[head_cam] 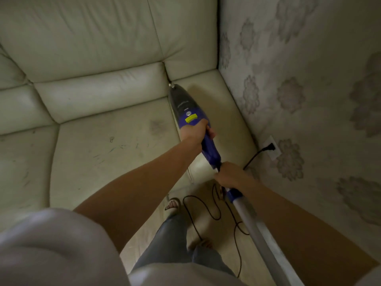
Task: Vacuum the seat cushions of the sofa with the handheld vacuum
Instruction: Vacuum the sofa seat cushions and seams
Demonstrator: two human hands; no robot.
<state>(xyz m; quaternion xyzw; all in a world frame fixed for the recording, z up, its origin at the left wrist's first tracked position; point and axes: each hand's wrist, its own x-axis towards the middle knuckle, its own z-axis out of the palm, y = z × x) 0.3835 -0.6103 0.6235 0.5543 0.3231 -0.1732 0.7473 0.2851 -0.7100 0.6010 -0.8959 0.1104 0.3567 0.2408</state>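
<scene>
This is a living room in a home. A cream leather sofa (pixel 99 104) with padded seat and back cushions, scuffed and marked with pen scribbles, sits pushed against a wall covered in pale wallpaper with grey flower motifs (pixel 299 83). A white wall outlet (pixel 273 148) holds a black plug, its thin black cord (pixel 208 211) looping over a beige tiled floor (pixel 148 234).

Vacuum (pixel 188 112) nozzle tip buried in sofa (pixel 103 96) crease. Handle tube (pixel 259 230) cut by bottom edge. Cord (pixel 208 211) end lost behind leg (pixel 165 240).
</scene>
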